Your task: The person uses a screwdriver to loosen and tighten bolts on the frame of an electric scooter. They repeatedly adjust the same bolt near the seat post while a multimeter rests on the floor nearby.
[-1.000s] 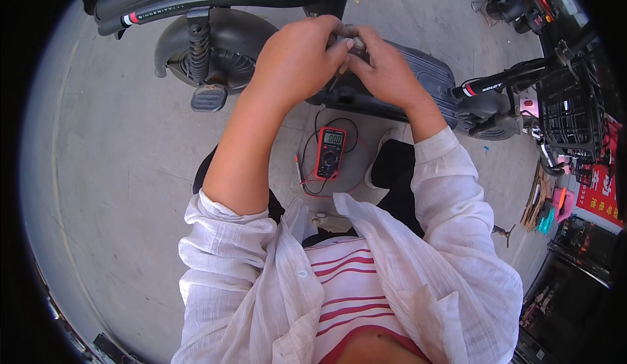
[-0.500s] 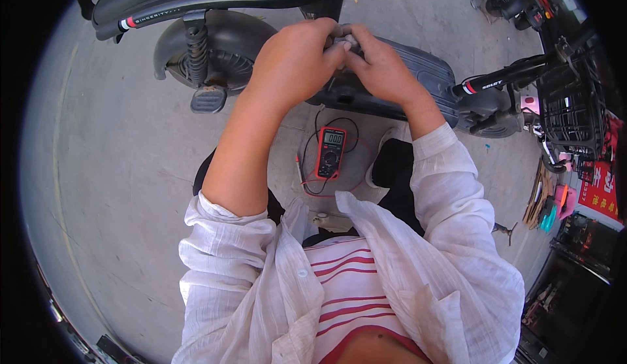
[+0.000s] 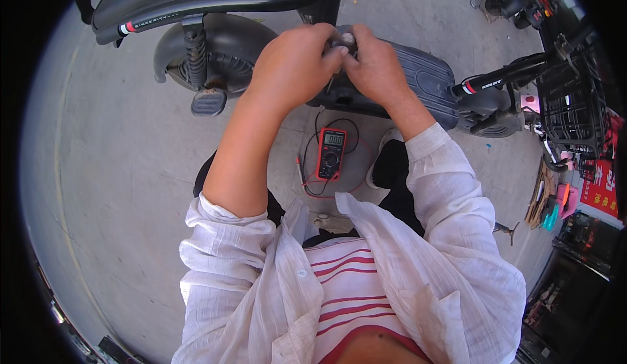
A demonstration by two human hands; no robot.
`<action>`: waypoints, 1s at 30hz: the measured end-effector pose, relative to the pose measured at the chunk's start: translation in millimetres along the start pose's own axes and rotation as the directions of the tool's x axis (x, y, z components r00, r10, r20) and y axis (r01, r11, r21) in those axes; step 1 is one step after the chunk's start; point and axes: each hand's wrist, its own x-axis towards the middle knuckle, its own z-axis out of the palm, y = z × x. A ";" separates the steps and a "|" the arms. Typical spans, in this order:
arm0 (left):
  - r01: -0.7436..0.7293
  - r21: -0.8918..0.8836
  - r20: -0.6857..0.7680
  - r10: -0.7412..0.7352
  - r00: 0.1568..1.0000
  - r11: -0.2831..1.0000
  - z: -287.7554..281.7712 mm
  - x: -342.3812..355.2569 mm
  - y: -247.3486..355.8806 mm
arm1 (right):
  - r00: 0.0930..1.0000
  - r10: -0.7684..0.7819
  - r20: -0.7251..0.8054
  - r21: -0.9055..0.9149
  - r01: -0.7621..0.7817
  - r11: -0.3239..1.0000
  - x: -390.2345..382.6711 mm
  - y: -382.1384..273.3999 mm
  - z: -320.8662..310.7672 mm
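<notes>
My left hand [image 3: 292,60] and my right hand [image 3: 379,70] meet above the near side of an electric scooter's black footboard [image 3: 421,70]. Their fingers are closed together around something small and greyish; the fingers cover most of it, so its kind cannot be made out. A thin dark piece shows just below my left fingers. Between my feet, nearer to me, a red and black multimeter [image 3: 331,154] lies face up with its display lit. Its black lead loops behind it, and a red test probe [image 3: 300,168] rests at its left.
The scooter's rear wheel [image 3: 215,53], spring shock absorber [image 3: 196,50] and foot peg [image 3: 209,102] are at the left, under the black seat [image 3: 215,1]. A black wire basket [image 3: 573,112] stands at the right, near a red sign [image 3: 599,187]. Grey paving [image 3: 130,187] surrounds everything.
My right hand has shifted slightly left and toward me, and its fingers have changed position around the small thing. My left hand has dropped a little. The multimeter has stayed put.
</notes>
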 end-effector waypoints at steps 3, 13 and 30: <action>0.002 0.000 0.009 -0.002 1.000 1.000 -0.1 -0.2 0.3 | 0.997 -0.041 0.061 0.083 0.035 0.996 -0.3 3.2 -0.1; -0.010 -0.005 0.022 0.010 1.000 1.000 0.9 0.6 1.5 | 0.994 -0.049 0.093 0.227 0.026 0.974 -2.8 4.9 -6.1; 0.023 0.010 0.045 -0.023 0.999 1.000 -0.6 -0.2 4.7 | 0.998 0.045 -0.032 -0.052 -0.046 0.998 0.0 -4.1 5.4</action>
